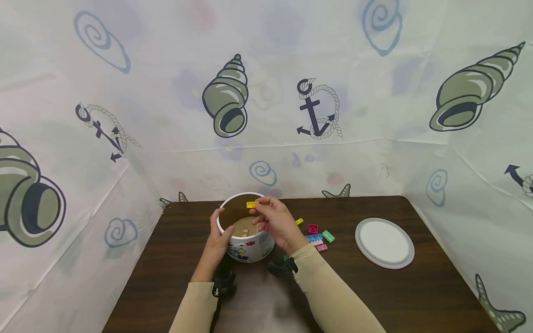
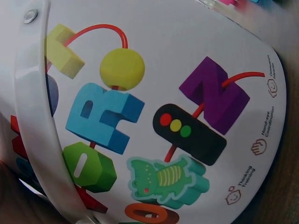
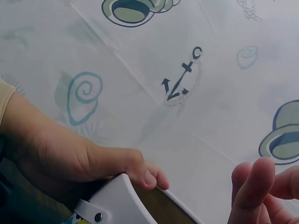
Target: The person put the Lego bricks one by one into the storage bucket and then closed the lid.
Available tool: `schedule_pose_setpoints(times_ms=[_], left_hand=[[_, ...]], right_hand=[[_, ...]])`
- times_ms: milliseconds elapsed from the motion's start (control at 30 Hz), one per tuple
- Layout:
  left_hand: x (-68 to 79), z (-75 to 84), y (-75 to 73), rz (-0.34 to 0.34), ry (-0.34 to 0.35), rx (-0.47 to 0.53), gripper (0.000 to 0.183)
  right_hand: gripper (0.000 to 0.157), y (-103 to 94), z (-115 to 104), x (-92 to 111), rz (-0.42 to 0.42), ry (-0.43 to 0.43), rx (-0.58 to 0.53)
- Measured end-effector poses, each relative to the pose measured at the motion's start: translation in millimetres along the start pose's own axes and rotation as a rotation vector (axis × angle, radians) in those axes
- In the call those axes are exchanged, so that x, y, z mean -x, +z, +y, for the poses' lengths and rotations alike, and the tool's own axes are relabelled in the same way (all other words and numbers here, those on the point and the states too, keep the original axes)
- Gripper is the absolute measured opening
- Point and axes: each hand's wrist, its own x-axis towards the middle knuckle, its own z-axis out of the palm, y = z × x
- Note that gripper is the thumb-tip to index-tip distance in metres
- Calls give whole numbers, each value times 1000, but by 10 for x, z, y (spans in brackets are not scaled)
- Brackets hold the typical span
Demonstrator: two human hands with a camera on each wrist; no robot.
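Note:
A round white bucket point(image 1: 255, 249) with printed pictures stands tilted toward me on the table; its printed wall point(image 2: 159, 37) and white handle point(image 2: 32, 93) fill the left wrist view. My left hand point(image 1: 215, 245) grips the bucket's left rim, thumb over the edge, as the right wrist view also shows of the left hand point(image 3: 79, 156). Over the bucket's opening, my right hand point(image 1: 282, 223) pinches a small yellow toy brick point(image 1: 251, 205) between thumb and fingers. A small tan block point(image 1: 245, 231) shows inside the bucket. In the right wrist view the right hand's fingertips point(image 3: 254, 186) hide the brick.
Right of the bucket lie several loose bricks: a yellow one point(image 1: 299, 221), a magenta one point(image 1: 313, 229), a green one point(image 1: 328, 236), a blue one point(image 1: 314, 237) and pink ones. A round white lid point(image 1: 385, 243) lies farther right on the dark wooden table point(image 1: 354, 296). Patterned cloth point(image 1: 275, 115) surrounds it.

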Motion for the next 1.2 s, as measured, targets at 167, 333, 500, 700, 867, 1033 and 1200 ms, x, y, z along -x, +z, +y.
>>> schedule_pose_setpoints(times_ms=[167, 333, 500, 700, 867, 1033, 1200], left_hand=[[-2, 3, -7, 1, 4, -15, 75], [-3, 12, 5, 6, 20, -15, 74], [4, 12, 3, 11, 16, -10, 74], [7, 23, -4, 10, 4, -17, 75], [0, 15, -3, 11, 16, -4, 74], [-4, -3, 7, 10, 29, 3, 73], [-6, -4, -7, 15, 33, -9, 73]], right_hand=[[36, 4, -15, 4, -32, -17, 12], [32, -53, -23, 10, -19, -29, 21], [30, -123, -22, 35, 8, -39, 20], [30, -156, -41, 112, 7, -42, 16], [26, -184, -21, 140, 8, -32, 4], [28, -253, -8, 203, 11, -53, 10], [34, -340, 14, 271, 17, -63, 8]])
